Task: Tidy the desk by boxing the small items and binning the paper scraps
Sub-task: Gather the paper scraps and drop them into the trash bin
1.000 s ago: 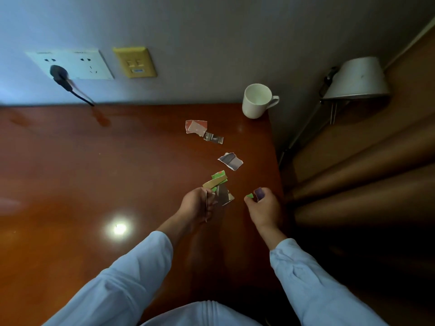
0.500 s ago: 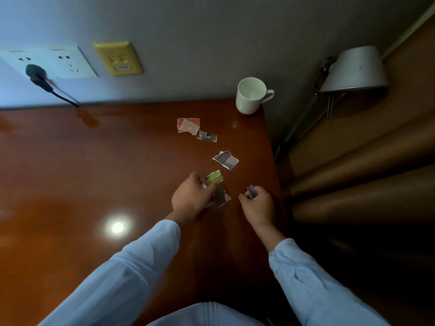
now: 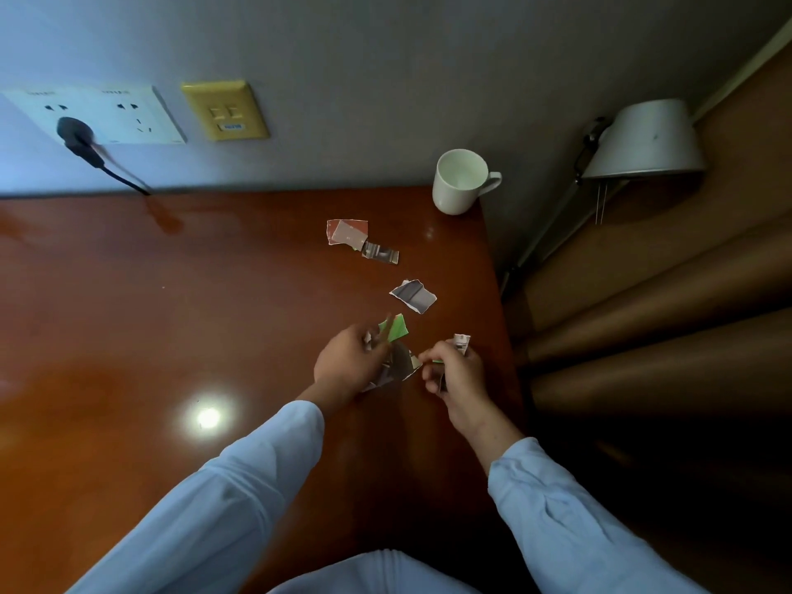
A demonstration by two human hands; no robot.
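Observation:
Torn paper scraps lie on the right part of the brown desk [image 3: 171,315]. My left hand [image 3: 349,364] is closed around a bunch of scraps, a green piece [image 3: 396,327] and greyish pieces [image 3: 400,362] sticking out of it. My right hand [image 3: 456,373] is just to its right, pinching a small white printed scrap [image 3: 461,342] with a bit of green below it. Beyond the hands a grey scrap [image 3: 413,295] lies loose on the desk. Further back lie a red-and-grey scrap [image 3: 347,231] and a small dark scrap [image 3: 381,253] side by side.
A white mug [image 3: 458,182] stands at the desk's back right corner by the wall. The desk's right edge runs close to my right hand. A lamp [image 3: 645,141] hangs beyond that edge. Wall sockets with a black plug [image 3: 75,132] sit at the back left.
My left hand dropped to the desk and gathered more scraps into its bunch. My right hand moved closer to the left, and a white scrap now shows between its fingers.

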